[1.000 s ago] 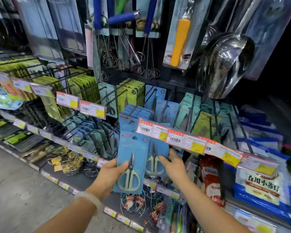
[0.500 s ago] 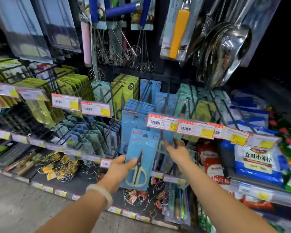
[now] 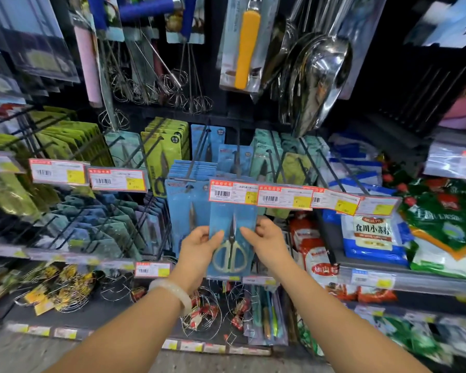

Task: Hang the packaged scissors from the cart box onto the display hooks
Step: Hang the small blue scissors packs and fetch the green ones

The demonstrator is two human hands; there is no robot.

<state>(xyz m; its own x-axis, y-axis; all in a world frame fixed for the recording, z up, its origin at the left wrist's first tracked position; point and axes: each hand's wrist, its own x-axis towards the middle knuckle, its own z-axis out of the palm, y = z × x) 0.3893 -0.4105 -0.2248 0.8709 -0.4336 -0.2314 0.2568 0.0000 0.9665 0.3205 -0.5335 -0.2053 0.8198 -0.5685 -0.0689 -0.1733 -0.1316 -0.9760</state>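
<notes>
A blue card pack of pale-handled scissors (image 3: 231,239) is held upright in front of the display. My left hand (image 3: 199,249) grips its left edge and my right hand (image 3: 267,244) grips its right edge. The pack's top edge is hidden behind a red-bordered price tag (image 3: 233,193) at the end of a display hook. Just to the left, several identical blue scissor packs (image 3: 184,208) hang on a neighbouring hook (image 3: 191,168). The cart box is out of view.
More hooks carry green and teal packs (image 3: 164,146) behind. Whisks (image 3: 172,84) and steel scoops (image 3: 318,76) hang overhead. Bagged goods (image 3: 371,238) sit on the shelf at right. Wire items (image 3: 65,286) lie on the bottom shelf.
The scissors pack has moved right and up, from in front of the left stack to under the price tag. My right hand has come onto its right edge; before, only my left held it.
</notes>
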